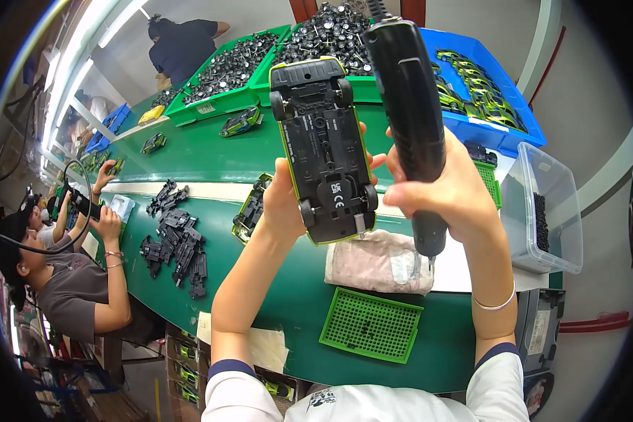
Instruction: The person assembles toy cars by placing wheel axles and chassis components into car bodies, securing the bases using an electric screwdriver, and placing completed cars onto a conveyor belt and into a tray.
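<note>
My left hand (283,200) grips a toy car (320,158) by its side, its black underside facing me and its yellow-green body showing at the edges. Wrapped in my right hand (464,190) is a black electric screwdriver (404,84), cord at the top and bit pointing down. The bit hangs to the right of the car, apart from it. Below lies a folded pale cloth (373,264). Nearer me is a green perforated tray (334,327) with a few small dark pieces on it. Another toy car (252,211) rests left of my left forearm.
Black chassis parts (179,239) lie heaped on the green bench (260,320). Two green bins (214,112) full of black wheel parts and a blue bin (505,137) of car bodies stand behind. A clear tub (559,193) is at right. A co-worker (77,281) works at left.
</note>
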A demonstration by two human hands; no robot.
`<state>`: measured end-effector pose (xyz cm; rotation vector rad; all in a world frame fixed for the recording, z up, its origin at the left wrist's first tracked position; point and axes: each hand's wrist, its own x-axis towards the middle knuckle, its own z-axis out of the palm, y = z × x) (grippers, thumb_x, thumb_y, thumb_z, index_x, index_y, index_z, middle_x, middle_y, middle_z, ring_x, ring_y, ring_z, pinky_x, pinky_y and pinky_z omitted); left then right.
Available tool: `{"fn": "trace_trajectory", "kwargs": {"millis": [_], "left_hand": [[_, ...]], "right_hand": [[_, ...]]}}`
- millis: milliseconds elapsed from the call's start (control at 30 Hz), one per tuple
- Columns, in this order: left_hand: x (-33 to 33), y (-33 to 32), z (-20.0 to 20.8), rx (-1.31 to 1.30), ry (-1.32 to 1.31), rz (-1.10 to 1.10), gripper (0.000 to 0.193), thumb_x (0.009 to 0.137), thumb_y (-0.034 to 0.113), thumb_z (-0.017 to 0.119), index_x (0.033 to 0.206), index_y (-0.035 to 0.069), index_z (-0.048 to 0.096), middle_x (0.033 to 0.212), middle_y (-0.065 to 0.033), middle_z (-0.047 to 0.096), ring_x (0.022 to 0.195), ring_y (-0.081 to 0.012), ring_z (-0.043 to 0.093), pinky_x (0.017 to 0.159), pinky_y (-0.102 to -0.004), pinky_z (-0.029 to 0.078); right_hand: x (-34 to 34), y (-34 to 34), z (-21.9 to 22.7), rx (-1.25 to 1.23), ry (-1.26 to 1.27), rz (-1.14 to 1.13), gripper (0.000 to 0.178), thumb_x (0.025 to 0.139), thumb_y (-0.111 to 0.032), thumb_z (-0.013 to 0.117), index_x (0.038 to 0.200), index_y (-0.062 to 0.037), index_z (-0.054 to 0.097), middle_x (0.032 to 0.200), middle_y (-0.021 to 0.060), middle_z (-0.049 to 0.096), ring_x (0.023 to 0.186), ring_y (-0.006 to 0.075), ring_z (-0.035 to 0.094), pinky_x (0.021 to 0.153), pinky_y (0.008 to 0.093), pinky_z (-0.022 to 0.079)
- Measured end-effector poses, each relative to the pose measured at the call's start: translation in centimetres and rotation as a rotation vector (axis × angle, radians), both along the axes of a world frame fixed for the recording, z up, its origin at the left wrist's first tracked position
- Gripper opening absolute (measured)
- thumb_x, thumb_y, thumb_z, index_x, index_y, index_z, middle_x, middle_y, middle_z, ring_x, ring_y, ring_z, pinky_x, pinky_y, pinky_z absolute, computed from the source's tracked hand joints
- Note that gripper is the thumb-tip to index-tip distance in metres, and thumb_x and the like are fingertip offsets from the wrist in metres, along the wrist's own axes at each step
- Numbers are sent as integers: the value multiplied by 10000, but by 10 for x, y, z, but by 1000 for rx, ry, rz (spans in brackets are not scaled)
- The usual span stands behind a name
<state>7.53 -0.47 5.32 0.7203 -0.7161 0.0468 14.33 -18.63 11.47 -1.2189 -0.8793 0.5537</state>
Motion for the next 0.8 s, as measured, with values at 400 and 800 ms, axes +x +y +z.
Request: {"fn": "trace_trajectory", "kwargs": {"millis": [400, 800], "left_hand": [[-9, 10, 5, 303, 190, 522, 929, 688, 545, 691, 1317, -23, 310, 1183, -152, 517, 1010, -252, 556, 892, -374, 476], [-63, 309, -30, 2460, 553, 1044, 689, 566, 177, 785, 1195, 241, 511, 1183, 32, 566, 1153, -191, 480, 1048, -588, 157]], "right_hand": [[-1, 2, -3, 26, -6, -137, 538, 718, -176, 745, 1102, 20, 423, 726, 39, 509, 489, 90, 507, 437, 224, 416], [29, -15, 0, 322, 53, -373, 323, 845, -259, 624, 1025, -23, 495, 676, 27, 473, 459, 92, 492, 412, 211, 388]]}}
